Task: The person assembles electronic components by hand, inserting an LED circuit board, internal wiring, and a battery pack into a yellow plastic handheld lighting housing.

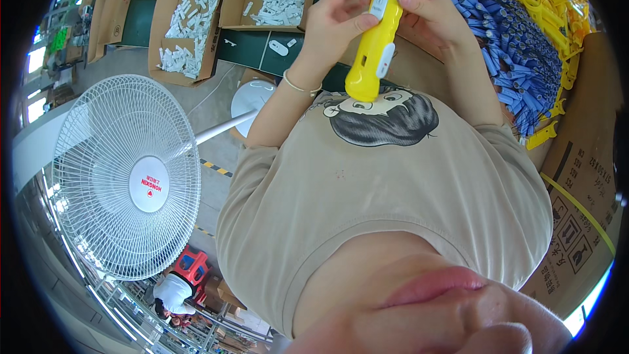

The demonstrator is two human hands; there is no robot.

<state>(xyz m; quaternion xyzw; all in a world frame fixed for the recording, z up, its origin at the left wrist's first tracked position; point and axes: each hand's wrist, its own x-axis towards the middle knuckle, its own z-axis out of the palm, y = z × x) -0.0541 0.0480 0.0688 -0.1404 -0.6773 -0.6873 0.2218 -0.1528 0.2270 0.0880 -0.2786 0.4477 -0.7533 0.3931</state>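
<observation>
Two hands grip one yellow torch at twelve o'clock in the head view: the left hand wraps its barrel, the right hand pinches its white top. Blue parts lie at two o'clock, a white fan at nine.

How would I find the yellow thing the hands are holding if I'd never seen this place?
Start at the big white fan on the left, then look right and up, above the beige shirt with the cartoon face. There the left hand and right hand hold a yellow torch-shaped tool upright. It is the only chunky yellow tube with a white strip, unlike the loose blue sticks beside it.
</observation>
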